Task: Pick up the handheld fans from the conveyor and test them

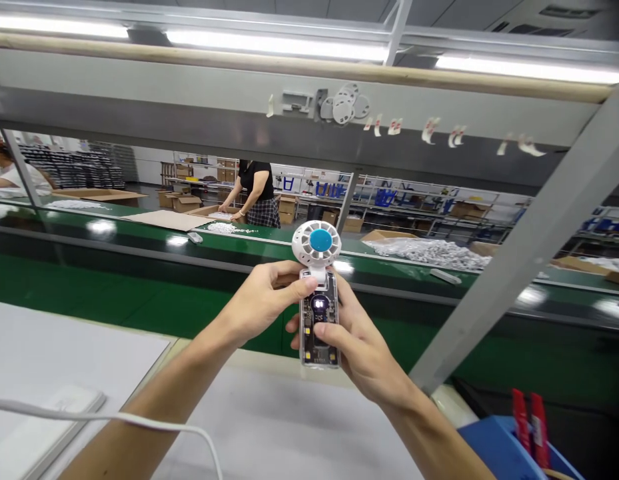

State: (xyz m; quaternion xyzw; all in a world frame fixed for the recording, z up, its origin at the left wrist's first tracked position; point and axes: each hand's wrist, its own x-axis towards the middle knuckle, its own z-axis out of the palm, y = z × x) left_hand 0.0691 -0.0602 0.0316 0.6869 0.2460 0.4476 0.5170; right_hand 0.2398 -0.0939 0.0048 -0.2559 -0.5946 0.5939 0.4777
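A small handheld fan [318,347] is held upright between my two hands, above the white work surface. Its white round head has a blue centre, and its clear body shows a circuit board with a lit display. My left hand [269,297] grips the neck, with the thumb across the front just under the fan head. Around the lower body from the right is my right hand [356,340], its thumb pressed on the front below the display. Some right-hand fingertips show behind the body on its left side.
Behind the work surface [269,427] runs a green conveyor [139,287] with bags of white parts [429,253]. A slanted metal post [529,247] stands at right, near a blue bin [509,440]. A white cable [139,420] crosses lower left. A co-worker [259,190] handles a box opposite.
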